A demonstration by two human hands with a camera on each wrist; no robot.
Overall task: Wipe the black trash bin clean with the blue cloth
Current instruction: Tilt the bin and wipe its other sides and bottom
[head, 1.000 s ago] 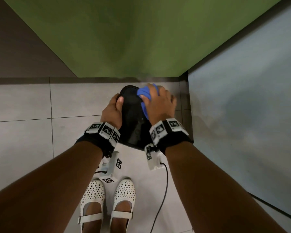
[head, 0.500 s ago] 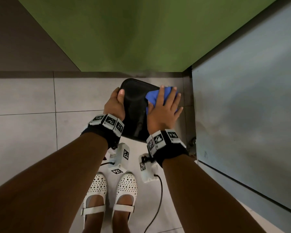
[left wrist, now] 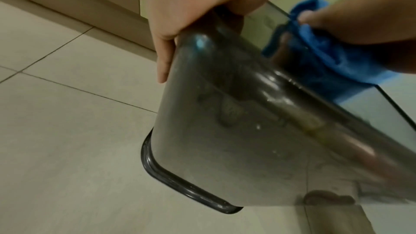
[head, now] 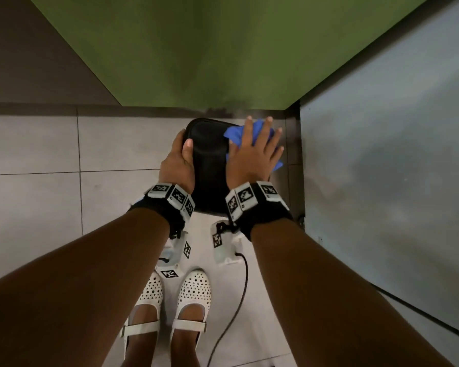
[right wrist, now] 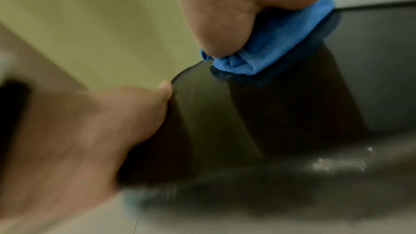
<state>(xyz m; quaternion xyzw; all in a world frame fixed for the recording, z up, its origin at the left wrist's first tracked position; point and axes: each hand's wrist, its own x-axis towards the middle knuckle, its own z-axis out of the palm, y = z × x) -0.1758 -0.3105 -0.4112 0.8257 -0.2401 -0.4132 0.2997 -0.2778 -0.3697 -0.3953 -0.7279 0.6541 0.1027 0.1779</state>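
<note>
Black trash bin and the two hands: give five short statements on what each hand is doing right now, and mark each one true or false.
1. The left hand grips the left edge of the black trash bin. True.
2. The right hand presses the blue cloth onto the bin with fingers spread. True.
3. The blue cloth lies on the floor beside the white shoes. False: it sits on the bin, under the right hand.
4. The bin stands in the corner by the green wall. True.
5. The left hand holds the cloth. False: it holds only the bin.
</note>
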